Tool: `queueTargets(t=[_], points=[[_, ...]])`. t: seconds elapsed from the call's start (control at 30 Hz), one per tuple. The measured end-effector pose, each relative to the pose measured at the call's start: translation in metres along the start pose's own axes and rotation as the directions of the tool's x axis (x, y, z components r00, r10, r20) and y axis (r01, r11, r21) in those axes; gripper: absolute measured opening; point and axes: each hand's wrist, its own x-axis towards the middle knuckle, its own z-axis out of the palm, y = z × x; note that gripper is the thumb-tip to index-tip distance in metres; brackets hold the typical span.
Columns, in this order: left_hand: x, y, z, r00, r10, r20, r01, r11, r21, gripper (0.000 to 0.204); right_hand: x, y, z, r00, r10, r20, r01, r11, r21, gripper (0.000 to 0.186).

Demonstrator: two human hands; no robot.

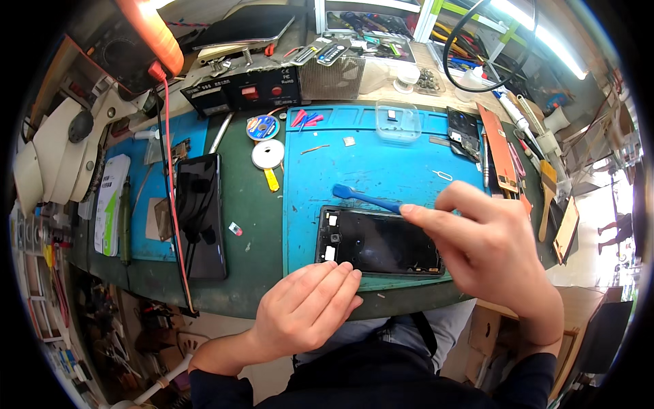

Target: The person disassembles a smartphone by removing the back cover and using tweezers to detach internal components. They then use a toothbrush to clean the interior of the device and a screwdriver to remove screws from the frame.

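Observation:
An opened black phone [392, 240] lies on the blue work mat [381, 167], with small white patches and a round part at its left end. My right hand [484, 249] is above the phone's right end, closed around a blue plastic stick [368, 199]. The stick's broad flat end points left, just past the phone's far edge. At the phone's near left corner is my left hand [306, 307], its fingers pressed together and fingertips over the near edge. What lies under those fingers, if anything, is hidden.
A dark phone [201, 217] lies left of the mat, with a red cable [168, 136] hanging beside it. Beyond are tape and wire spools [268, 155], a black power box [242, 92] and a clear plastic box [398, 123]. A wooden-handled brush [546, 198] lies far right.

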Motion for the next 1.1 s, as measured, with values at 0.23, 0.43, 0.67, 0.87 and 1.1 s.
queueTargets(t=[0.23,0.43,0.67,0.87,1.1], points=[[0.0,0.0,-0.001,1.0,-0.002,0.007,0.002,1.0,0.007,0.027,0.004,0.003,-0.003,1.0,0.017,0.01,-0.017,1.0,-0.004,0.035],[-0.001,0.001,-0.001,1.0,-0.009,0.01,0.009,1.0,0.004,0.026,0.001,0.002,-0.008,0.996,0.077,0.043,-0.078,0.996,0.032,0.041],[0.001,0.001,0.0,1.0,-0.009,0.007,0.009,1.0,-0.001,0.024,-0.014,0.004,0.002,0.993,0.089,0.073,-0.096,0.991,0.09,0.037],[0.001,0.002,0.001,1.0,0.003,0.001,-0.003,1.0,0.023,0.024,-0.038,0.014,-0.028,0.967,0.254,0.0,-0.252,0.956,0.15,0.049],[0.005,0.001,0.0,1.0,0.017,0.015,-0.018,0.999,0.028,0.024,-0.006,0.015,0.016,0.999,0.01,0.04,-0.016,0.99,0.142,0.039]])
